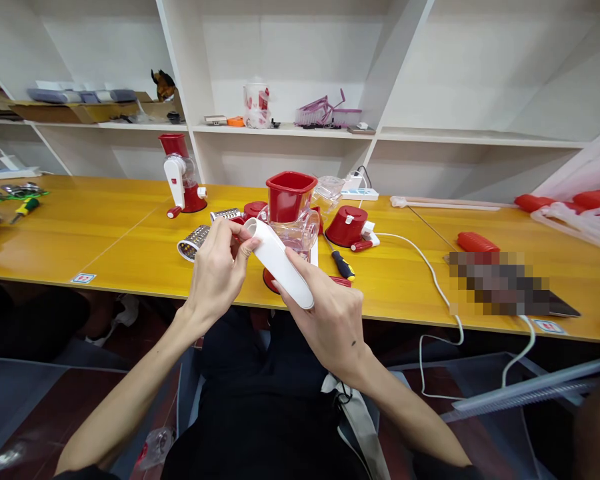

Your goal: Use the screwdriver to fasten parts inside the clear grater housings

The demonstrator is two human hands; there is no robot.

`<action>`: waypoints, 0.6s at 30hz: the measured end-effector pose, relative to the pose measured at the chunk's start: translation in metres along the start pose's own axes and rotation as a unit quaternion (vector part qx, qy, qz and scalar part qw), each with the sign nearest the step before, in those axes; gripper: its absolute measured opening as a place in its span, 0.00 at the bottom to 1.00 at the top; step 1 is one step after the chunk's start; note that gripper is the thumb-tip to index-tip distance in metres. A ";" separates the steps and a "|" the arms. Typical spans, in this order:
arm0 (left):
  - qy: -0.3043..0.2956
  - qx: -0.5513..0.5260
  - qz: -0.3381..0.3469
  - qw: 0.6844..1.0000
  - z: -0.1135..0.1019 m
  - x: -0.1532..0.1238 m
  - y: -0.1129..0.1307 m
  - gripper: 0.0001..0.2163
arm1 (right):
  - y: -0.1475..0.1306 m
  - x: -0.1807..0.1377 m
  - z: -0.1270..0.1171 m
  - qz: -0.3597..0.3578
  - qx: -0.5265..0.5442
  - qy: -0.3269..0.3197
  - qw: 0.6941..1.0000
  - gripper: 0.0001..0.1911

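Observation:
My right hand (333,320) is wrapped round a long white plastic handle (281,265), holding it up in front of me at a slant. My left hand (219,268) is closed in a pinch at the handle's upper end. Just behind the hands, on the yellow table (105,247), stands a red and clear rotary grater body (293,210) with a red hopper on top. A metal grater drum (193,241) lies to its left and a second drum (227,215) behind that. A black and yellow screwdriver (341,261) lies to the right.
A complete red and white grater (181,175) stands at the back left. A red base part (349,225), a white power strip (361,194) and a white cable (433,280) lie to the right. White shelves (290,130) with small items run behind. More red parts (565,200) sit far right.

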State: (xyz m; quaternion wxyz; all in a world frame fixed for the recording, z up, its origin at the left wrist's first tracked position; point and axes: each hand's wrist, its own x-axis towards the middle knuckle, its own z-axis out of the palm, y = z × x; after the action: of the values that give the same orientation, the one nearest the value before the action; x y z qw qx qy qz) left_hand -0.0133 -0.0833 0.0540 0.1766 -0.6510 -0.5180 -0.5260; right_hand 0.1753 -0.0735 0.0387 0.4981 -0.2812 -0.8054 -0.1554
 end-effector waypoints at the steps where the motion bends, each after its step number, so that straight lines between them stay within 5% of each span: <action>1: -0.005 0.004 -0.002 1.000 -0.002 -0.001 0.001 0.07 | -0.001 0.000 0.000 -0.001 0.003 -0.002 1.000 0.21; 11: -0.002 0.014 0.009 1.000 -0.010 0.001 0.005 0.08 | -0.001 0.001 -0.003 0.034 0.106 -0.014 0.994 0.21; 14: 0.048 -0.017 0.002 0.999 -0.014 0.008 0.011 0.08 | 0.006 0.006 -0.001 0.067 0.185 0.001 0.980 0.21; 18: 0.107 -0.147 -0.071 0.981 -0.007 0.009 0.018 0.22 | 0.005 0.005 0.013 0.095 0.268 -0.012 0.959 0.22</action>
State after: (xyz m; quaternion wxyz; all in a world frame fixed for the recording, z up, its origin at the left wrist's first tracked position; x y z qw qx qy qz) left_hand -0.0022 -0.0919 0.0706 0.0957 -0.5718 -0.4578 -0.6740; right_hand 0.1673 -0.0611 0.0375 0.5581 -0.2141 -0.7931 0.1173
